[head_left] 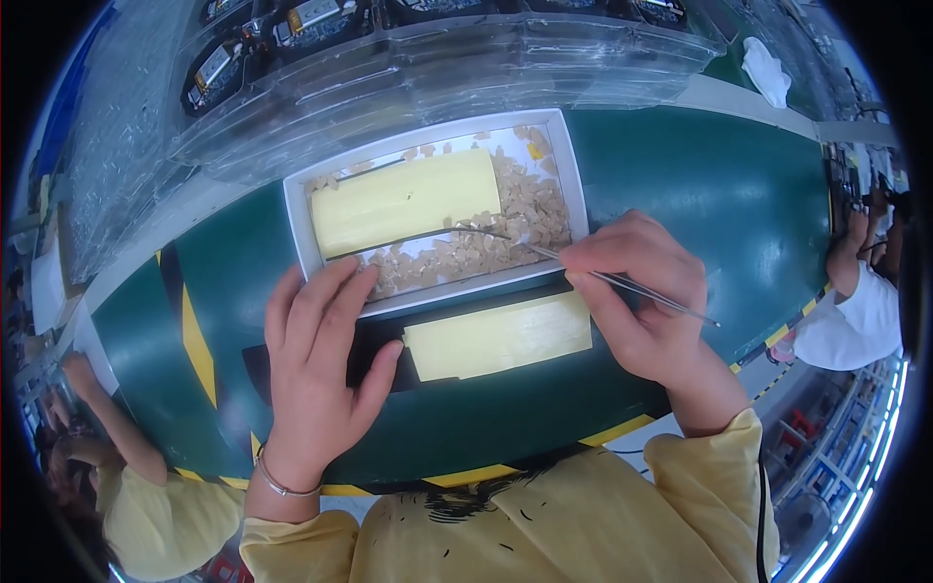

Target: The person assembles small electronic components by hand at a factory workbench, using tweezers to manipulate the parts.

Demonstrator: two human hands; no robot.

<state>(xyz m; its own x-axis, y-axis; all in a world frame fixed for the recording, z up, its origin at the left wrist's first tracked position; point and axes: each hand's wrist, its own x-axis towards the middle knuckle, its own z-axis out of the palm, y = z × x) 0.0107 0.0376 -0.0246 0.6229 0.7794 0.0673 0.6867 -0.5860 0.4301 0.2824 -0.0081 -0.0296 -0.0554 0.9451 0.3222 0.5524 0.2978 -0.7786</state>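
A shallow white box lies on the green work surface. Inside are many small tan scraps and a pale yellow sheet with a thin dark strip along its near edge. My right hand pinches slim metal tweezers, whose tips reach over the box's near right side among the scraps. Whether the tips grip a scrap is too small to tell. My left hand is open, its fingertips at the box's near left edge. Between my hands lies a second yellow sheet, partly over a black piece.
Clear plastic trays with dark electronic parts stand at the back. Yellow-and-black tape marks the green surface. A white cloth-like item lies at the far right. Other people's arms show at left and right.
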